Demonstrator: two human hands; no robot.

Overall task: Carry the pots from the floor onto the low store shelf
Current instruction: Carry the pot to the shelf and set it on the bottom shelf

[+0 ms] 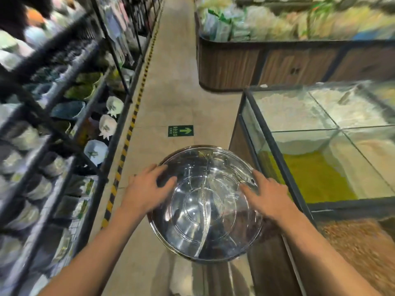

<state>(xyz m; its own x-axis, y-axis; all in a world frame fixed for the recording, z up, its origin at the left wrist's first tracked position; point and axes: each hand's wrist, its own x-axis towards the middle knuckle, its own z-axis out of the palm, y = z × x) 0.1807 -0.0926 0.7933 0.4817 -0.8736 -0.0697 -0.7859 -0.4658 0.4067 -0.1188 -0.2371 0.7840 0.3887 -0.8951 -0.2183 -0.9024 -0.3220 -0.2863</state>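
A wide, shiny steel pot (205,212) with a curved divider down its middle sits in the aisle right below me, on top of more shiny steel (215,278) underneath. My left hand (145,189) lies over the pot's left rim with its fingers spread into the bowl. My right hand (267,195) lies over the right rim the same way. Neither hand shows fingers curled around the rim. The black metal store shelf (70,167) runs along the left, and its low tiers hold bowls and packets.
Glass-topped bins (320,133) of grain on a wooden base stand close on the right of the pot. A wooden display island (277,65) with bagged goods stands farther back. The tiled aisle (171,92) runs ahead, with yellow-black tape along the shelf foot and a green arrow sticker (180,130).
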